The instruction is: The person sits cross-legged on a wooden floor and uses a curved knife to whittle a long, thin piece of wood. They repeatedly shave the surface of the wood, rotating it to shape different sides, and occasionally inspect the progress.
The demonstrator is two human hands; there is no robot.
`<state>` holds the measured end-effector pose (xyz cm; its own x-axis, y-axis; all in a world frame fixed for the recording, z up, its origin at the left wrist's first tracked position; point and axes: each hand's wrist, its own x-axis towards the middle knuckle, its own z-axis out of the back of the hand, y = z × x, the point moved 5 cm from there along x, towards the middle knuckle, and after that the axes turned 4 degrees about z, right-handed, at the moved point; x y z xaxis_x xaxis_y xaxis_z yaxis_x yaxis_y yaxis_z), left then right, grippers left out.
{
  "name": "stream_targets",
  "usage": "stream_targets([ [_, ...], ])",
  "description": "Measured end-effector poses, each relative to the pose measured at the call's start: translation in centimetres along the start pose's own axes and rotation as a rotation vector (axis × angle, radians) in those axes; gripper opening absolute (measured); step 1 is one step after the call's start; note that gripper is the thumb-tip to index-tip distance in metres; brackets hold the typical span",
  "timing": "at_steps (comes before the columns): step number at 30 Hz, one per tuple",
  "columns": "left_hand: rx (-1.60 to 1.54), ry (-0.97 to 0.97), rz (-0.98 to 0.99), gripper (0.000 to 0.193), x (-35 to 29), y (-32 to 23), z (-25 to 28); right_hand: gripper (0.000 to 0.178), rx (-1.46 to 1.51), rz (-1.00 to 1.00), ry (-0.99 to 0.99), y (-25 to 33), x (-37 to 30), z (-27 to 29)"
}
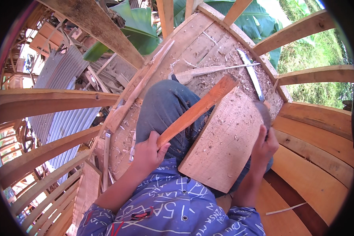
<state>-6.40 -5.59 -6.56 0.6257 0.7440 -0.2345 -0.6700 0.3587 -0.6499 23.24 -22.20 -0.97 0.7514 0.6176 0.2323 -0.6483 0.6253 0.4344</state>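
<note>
My left hand is closed round the near end of a reddish wooden stick, which slants up to the right across my thigh. Its far end lies over the top of a pale, wide board that rests on my lap, dotted with wood shavings. At the board's right side, my right hand grips a dark brown, rounded piece. A long metal blade lines up with that piece just beyond it; whether the two are joined I cannot tell.
Shavings cover the plank floor, where a pale split stick lies. Curved timber ribs rise around me, with planking at the right. Outside are corrugated metal sheets, scrap wood and large green leaves.
</note>
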Motion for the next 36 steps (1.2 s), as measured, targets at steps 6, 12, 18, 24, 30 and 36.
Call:
stream_targets([
  [6,-0.007,0.041,0.015,0.037,0.5,-0.3,-0.3,0.043,0.075,-0.17,0.003,-6.5,3.8,-0.6],
  [12,-0.014,0.04,0.039,0.035,0.3,-0.8,0.2,0.046,-0.101,-0.238,0.059,-9.6,6.6,-5.3],
  [18,0.039,0.011,-0.019,0.032,0.4,-1.3,0.1,0.051,0.098,-0.368,0.246,-13.6,6.0,-7.1],
  [24,-0.006,-0.007,0.017,0.032,-0.1,-2.0,0.6,0.05,0.231,-0.277,0.111,-14.0,5.2,-7.6],
  [30,-0.051,-0.05,0.007,0.034,-0.5,-1.5,0.8,0.043,0.452,-0.245,-0.083,-11.1,2.4,-4.7],
  [36,-0.179,-0.003,-0.028,0.033,-1.1,-2.2,1.6,0.04,0.566,-0.265,-0.167,-8.8,0.8,-0.5],
])
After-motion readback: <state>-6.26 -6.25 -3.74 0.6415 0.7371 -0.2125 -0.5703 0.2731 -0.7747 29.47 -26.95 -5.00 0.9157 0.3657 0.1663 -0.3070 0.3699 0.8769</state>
